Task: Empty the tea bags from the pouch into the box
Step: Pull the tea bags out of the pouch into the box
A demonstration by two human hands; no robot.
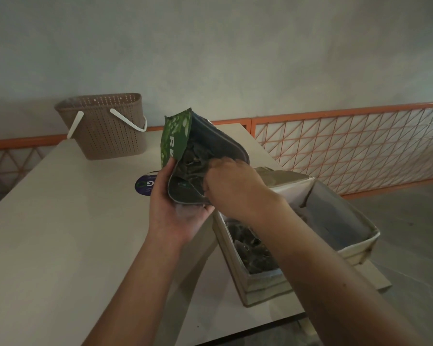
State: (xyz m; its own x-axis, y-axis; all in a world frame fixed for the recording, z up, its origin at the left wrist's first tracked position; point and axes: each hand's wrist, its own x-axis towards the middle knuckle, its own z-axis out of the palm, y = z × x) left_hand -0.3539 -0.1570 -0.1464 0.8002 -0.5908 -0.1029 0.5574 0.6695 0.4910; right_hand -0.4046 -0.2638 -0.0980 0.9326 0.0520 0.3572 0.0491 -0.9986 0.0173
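A green pouch [176, 136] with white lettering is held up over the table, its grey-lined mouth gaping toward me. My left hand [176, 208] grips the pouch from below, thumb on its left edge. My right hand [231, 187] reaches into the mouth, its fingertips hidden among the tea bags [191, 156] inside; whether they pinch one I cannot tell. An open cardboard box [238, 265] stands to the right, under my right forearm. Several tea bags [250, 248] lie at its bottom.
A brown perforated basket [110, 128] with white handles stands at the table's far left. A round purple sticker [143, 187] lies on the beige table [60, 233] behind my left hand. An orange mesh railing [348, 143] runs along the far right side.
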